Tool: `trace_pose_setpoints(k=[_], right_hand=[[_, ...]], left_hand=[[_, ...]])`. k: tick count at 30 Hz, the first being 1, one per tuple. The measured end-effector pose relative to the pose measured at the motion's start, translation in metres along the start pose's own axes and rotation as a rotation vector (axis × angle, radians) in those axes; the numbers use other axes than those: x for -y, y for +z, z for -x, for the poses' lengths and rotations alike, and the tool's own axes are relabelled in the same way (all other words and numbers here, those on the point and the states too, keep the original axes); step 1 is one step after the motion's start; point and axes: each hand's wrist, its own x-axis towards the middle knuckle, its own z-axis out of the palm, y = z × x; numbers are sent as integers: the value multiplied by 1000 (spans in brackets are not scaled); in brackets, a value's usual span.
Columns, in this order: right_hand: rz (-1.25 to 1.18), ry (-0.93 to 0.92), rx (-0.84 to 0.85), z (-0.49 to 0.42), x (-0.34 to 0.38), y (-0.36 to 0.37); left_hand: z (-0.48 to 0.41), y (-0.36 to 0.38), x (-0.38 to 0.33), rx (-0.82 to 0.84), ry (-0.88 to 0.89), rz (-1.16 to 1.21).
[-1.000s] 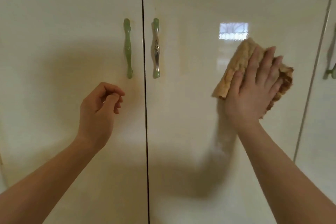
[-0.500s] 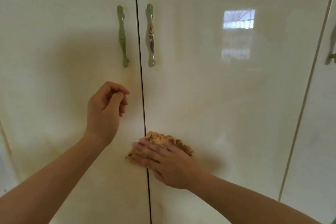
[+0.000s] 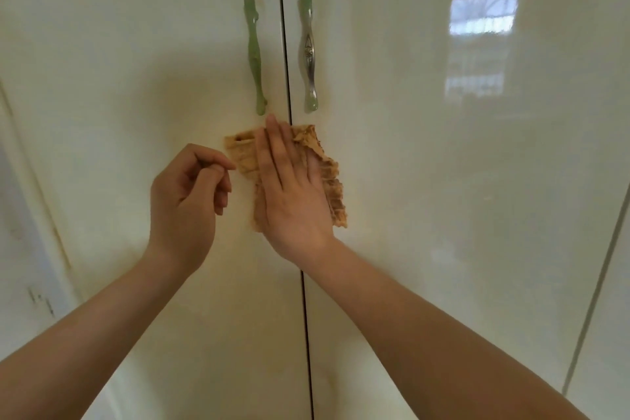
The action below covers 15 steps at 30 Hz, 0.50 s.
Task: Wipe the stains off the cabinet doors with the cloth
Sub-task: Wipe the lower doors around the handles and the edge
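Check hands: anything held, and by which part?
Right hand presses the cloth flat on the cabinet doors, palm over its middle, fingers straight; no grip. Left hand loosely curled, holds nothing.

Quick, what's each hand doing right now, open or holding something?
Left hand: open, fingers loosely curled, holding nothing.
Right hand: open, flat fingers pressing the cloth against the cabinet doors.

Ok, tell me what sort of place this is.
Probably a room in a home; kitchen or bedroom, I cannot tell. It has tall glossy cream cabinet doors, paired green handles, and a window reflection in the gloss.
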Motion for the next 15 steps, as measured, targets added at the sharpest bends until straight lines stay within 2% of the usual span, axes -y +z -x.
trace_pose_setpoints(k=[3, 5, 11, 13, 15], right_hand=[[49, -195, 100, 64, -7, 28], [101, -384, 276, 126, -16, 45], [470, -903, 816, 296, -65, 73], [461, -930, 858, 318, -81, 65], [400, -818, 768, 299, -92, 40]], left_hand=[[8, 1, 11, 16, -40, -10], [16, 5, 18, 29, -61, -9], [73, 21, 57, 96, -147, -16], [92, 23, 70, 121, -182, -43], [101, 24, 75, 144, -190, -75]])
